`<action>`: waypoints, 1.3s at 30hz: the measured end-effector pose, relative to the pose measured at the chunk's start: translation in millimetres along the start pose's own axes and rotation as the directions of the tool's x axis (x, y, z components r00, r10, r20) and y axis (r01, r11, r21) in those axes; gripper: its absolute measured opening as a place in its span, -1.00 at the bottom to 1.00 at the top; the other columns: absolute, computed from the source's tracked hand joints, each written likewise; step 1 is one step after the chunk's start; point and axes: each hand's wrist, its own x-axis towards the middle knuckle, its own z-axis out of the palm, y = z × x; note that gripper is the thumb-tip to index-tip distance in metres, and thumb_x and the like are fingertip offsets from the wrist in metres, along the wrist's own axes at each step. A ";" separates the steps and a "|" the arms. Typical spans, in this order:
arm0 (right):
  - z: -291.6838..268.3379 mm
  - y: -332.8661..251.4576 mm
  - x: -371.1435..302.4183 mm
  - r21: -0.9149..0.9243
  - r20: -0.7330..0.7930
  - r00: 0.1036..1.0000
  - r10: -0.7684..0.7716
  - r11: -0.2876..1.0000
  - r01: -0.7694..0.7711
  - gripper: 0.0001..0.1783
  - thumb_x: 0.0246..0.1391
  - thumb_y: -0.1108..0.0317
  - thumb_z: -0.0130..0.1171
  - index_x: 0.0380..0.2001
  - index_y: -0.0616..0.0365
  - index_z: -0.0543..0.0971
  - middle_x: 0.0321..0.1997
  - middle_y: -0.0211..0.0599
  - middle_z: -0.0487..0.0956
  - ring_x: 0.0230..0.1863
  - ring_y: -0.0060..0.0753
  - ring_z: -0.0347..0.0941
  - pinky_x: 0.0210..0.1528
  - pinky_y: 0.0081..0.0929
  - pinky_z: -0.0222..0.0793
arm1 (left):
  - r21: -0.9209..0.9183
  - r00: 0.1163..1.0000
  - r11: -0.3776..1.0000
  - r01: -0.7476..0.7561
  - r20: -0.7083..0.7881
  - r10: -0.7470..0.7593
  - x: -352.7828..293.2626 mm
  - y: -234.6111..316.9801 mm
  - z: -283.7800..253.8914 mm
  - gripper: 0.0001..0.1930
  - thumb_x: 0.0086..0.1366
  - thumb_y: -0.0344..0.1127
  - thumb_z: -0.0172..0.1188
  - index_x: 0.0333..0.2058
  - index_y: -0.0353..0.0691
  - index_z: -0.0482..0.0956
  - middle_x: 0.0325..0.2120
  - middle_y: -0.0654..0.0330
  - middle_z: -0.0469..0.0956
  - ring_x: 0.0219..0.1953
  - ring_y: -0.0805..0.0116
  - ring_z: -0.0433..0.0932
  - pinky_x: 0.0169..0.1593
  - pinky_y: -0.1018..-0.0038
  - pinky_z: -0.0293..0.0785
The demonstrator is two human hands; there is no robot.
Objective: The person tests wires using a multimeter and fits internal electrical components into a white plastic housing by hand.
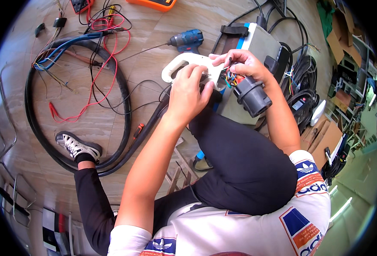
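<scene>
A white plastic handle housing [176, 64] with a looped grip lies over my raised knee. My left hand [189, 91] is closed on its near side, its fingers bent over the shell. Coloured thin wires [228, 79] come out of the housing's right end and run to a black round connector [253, 97]. My right hand [249, 64] reaches over from the right, with thumb and fingers pinched on the wires just above the connector. The fingertips partly hide what lies between them. Below the housing, a thick black cable [156, 115] passes by my leg.
A blue cordless drill [188, 40] with a long bit lies on the floor ahead. At left are a coiled black cable [29, 98], red test leads [95, 81] and an orange-handled screwdriver [138, 130]. A grey-white case [261, 45] stands at right, beside bundled black cables [303, 77].
</scene>
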 end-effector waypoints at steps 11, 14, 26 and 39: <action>2.7 -4.4 0.1 -0.030 -0.014 1.000 0.006 1.000 -0.006 -0.77 0.06 0.39 0.22 -0.20 0.25 0.61 0.08 -0.03 0.63 0.44 -0.05 0.26 0.48 -0.11 0.05 | 0.050 0.998 0.997 0.053 0.034 -0.055 -12.3 7.9 3.0 -0.85 0.25 -0.37 0.29 -0.25 -0.24 0.52 -0.35 0.01 0.54 -0.32 -0.02 0.59 -0.25 0.17 0.52; 5.9 -5.0 0.9 -0.013 -0.035 0.999 0.003 1.000 -0.004 -0.77 0.08 0.38 0.21 -0.19 0.26 0.60 0.07 -0.03 0.63 0.43 -0.05 0.26 0.48 -0.11 0.06 | -0.046 0.993 0.993 0.110 0.049 -0.108 -13.4 11.2 3.2 -0.86 0.25 -0.39 0.26 -0.26 -0.25 0.51 -0.37 0.02 0.54 -0.37 0.01 0.59 -0.26 0.20 0.51; 7.6 -4.4 0.6 -0.010 -0.083 0.996 0.031 0.999 -0.032 -0.80 0.19 0.38 0.17 -0.19 0.28 0.61 0.12 0.01 0.60 0.41 -0.11 0.29 0.44 -0.20 0.15 | -0.112 0.997 0.990 0.083 0.015 -0.081 4.8 13.2 5.4 -0.88 0.25 -0.44 0.23 -0.25 -0.29 0.53 -0.43 0.01 0.54 -0.39 0.06 0.58 -0.28 0.25 0.50; 7.2 -3.4 -1.4 0.024 -0.132 0.990 0.052 0.999 -0.049 -0.86 0.22 0.40 0.22 -0.24 0.24 0.54 0.12 -0.01 0.61 0.36 -0.21 0.36 0.35 -0.25 0.29 | -0.234 0.988 0.962 0.144 -0.013 -0.151 7.2 14.1 9.9 -0.90 0.23 -0.46 0.30 -0.28 -0.32 0.63 -0.40 0.06 0.58 -0.38 0.17 0.61 -0.26 0.34 0.52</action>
